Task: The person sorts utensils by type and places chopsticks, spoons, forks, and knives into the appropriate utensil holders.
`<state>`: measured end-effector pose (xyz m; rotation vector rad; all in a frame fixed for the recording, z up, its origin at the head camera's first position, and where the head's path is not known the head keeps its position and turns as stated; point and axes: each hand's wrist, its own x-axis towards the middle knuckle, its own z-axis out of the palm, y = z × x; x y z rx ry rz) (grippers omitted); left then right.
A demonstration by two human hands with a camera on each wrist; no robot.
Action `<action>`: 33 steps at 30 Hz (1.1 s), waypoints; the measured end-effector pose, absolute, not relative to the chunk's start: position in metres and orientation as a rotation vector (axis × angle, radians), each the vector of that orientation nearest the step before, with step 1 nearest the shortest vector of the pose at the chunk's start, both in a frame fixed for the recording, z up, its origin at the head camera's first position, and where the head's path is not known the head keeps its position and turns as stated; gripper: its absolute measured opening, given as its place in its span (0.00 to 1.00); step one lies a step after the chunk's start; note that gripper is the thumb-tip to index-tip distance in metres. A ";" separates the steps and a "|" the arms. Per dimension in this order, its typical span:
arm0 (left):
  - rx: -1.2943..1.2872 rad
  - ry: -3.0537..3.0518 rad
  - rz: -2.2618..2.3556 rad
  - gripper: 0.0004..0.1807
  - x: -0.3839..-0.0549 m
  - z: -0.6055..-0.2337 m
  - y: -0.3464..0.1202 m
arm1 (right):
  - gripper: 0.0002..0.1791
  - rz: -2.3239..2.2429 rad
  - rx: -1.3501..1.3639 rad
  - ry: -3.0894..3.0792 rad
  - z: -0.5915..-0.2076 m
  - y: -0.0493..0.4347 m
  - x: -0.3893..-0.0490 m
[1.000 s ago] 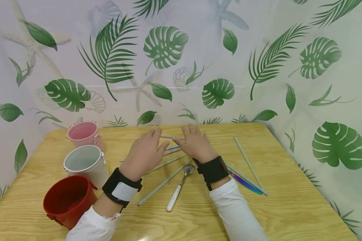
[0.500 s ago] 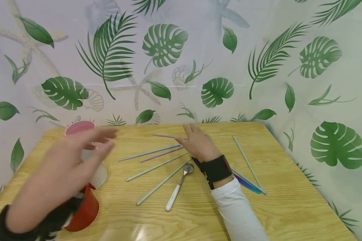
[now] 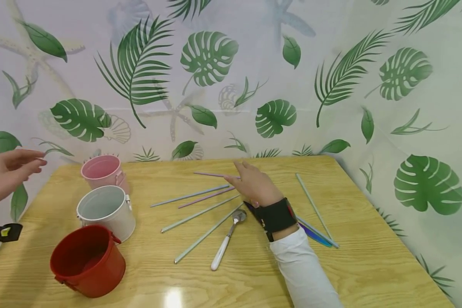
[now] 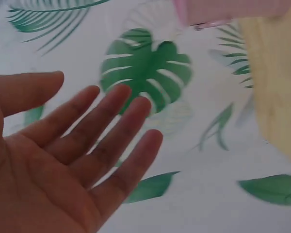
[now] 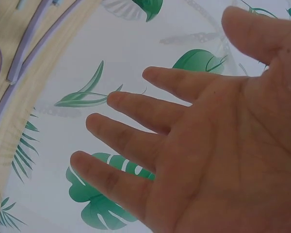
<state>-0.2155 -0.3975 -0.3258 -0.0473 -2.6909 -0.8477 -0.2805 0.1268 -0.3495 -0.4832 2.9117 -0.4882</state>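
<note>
At the far left of the head view, my left hand (image 3: 9,175) is raised with its fingers extended, left of the buckets. The left wrist view shows its bare palm (image 4: 53,179) with nothing in it. My right hand (image 3: 256,184) hovers over the middle of the table, fingers straight, above the inner ends of several thin sticks. Its palm (image 5: 208,145) is bare in the right wrist view. Around it lie a purple stick (image 3: 211,174), a blue stick (image 3: 188,196), a pale green stick (image 3: 208,234) and a white-handled spoon (image 3: 225,244). An iridescent blue-purple utensil (image 3: 315,235) is partly hidden under the right wrist.
Along the left side of the wooden table (image 3: 158,282) stand a pink bucket (image 3: 117,175), a white bucket (image 3: 119,222) and a red bucket (image 3: 104,278). Another pale green stick (image 3: 313,205) lies at the right. A leaf-patterned cloth (image 3: 223,137) hangs behind the table.
My left hand has swung from above the sticks, past the buckets, to the far left edge. The right hand stays nearly in place; the sticks, spoon and buckets have not moved.
</note>
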 end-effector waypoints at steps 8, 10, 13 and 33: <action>-0.155 -2.928 -1.096 0.40 -0.246 -0.364 -0.393 | 0.40 -0.538 -0.482 2.904 -0.351 0.127 -0.281; -0.177 -2.960 -1.151 0.43 -0.250 -0.366 -0.391 | 0.40 -0.541 -0.475 2.902 -0.352 0.126 -0.281; -0.231 -2.993 -1.190 0.46 -0.256 -0.368 -0.388 | 0.39 -0.530 -0.464 2.901 -0.352 0.125 -0.280; -0.359 -3.057 -1.202 0.55 -0.276 -0.372 -0.378 | 0.37 -0.660 -0.400 2.809 -0.344 0.133 -0.271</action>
